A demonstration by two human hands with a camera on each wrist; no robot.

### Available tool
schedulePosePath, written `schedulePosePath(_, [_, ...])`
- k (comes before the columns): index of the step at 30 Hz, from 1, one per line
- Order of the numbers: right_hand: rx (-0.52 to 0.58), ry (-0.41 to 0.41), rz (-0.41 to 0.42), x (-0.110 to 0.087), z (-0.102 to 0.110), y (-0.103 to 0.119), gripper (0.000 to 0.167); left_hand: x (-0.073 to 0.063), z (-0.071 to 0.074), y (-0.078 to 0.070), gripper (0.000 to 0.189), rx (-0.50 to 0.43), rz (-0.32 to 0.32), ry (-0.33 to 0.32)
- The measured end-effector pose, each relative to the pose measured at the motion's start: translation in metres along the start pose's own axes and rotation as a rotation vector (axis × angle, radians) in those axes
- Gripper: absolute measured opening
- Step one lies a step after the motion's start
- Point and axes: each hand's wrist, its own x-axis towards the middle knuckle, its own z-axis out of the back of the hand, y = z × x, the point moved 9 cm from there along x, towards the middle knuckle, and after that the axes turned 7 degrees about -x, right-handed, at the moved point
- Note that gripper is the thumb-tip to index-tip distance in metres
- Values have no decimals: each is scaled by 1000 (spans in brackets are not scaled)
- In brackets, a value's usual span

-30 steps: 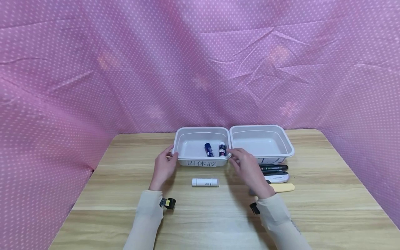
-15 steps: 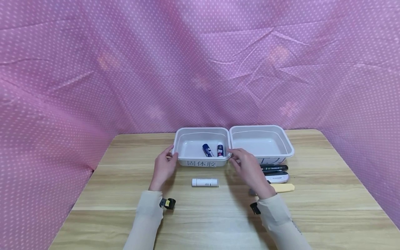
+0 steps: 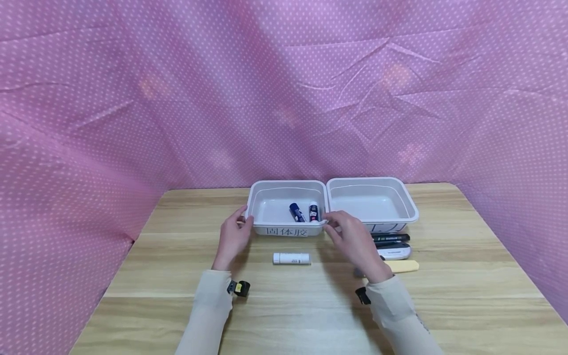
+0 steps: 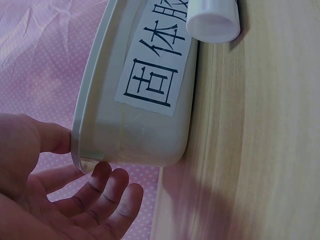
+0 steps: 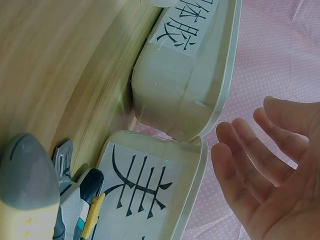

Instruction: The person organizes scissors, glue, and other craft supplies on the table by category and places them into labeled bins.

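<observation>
My left hand (image 3: 234, 239) pinches the left end of a white plastic box (image 3: 286, 183), thumb and fingers at its rim in the left wrist view. Two dark blue glue sticks, one slanted (image 3: 297, 212) and one nearly straight (image 3: 313, 212), lie inside. Chinese characters mark the label (image 4: 152, 82) on its front. At the box's front right corner is my right hand (image 3: 355, 241); in the right wrist view its fingers (image 5: 250, 145) are spread loosely, just off the rim. A white glue stick (image 3: 291, 258) lies on the table in front of the box.
A second white box (image 3: 372, 181), labelled too, stands against the first on the right. In front of it lie a black cutter (image 3: 391, 238), a white-and-dark cutter (image 3: 394, 252) and a yellow-handled cutter (image 3: 403, 266). Pink dotted cloth (image 3: 284, 98) hangs behind the wooden table (image 3: 284, 315).
The two blue glue sticks in the box have shifted left, then slightly back right. Both hands stay at the box ends with barely any movement.
</observation>
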Motion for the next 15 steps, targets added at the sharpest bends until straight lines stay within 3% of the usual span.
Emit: schedulePosePath(15, [-18, 25, 91, -4, -7, 18, 22, 0, 0, 0, 51, 0, 8, -1])
